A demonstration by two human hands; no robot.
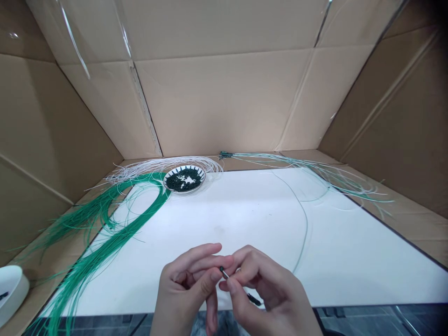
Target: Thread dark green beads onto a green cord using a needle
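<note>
Near the front edge of the white table, my left hand [191,284] and my right hand [271,289] meet fingertip to fingertip. Between them is a tiny dark bead-like piece [221,269], pinched by my left thumb and finger. A short thin shiny rod [226,275] runs from it into the pinch of my right thumb and forefinger. A small black piece [254,299] shows below my right palm; whether I hold it is hidden. A pale strand [307,219] curves across the table and ends behind my right hand.
A striped-rim dish [167,182] of small dark pieces stands at the back left. Beside it lie green strands [115,242] and white strands [150,166]. A tied bundle of strands [266,156] lies along the back right. Cardboard walls [224,102] enclose the table; a white container [21,289] is at the left.
</note>
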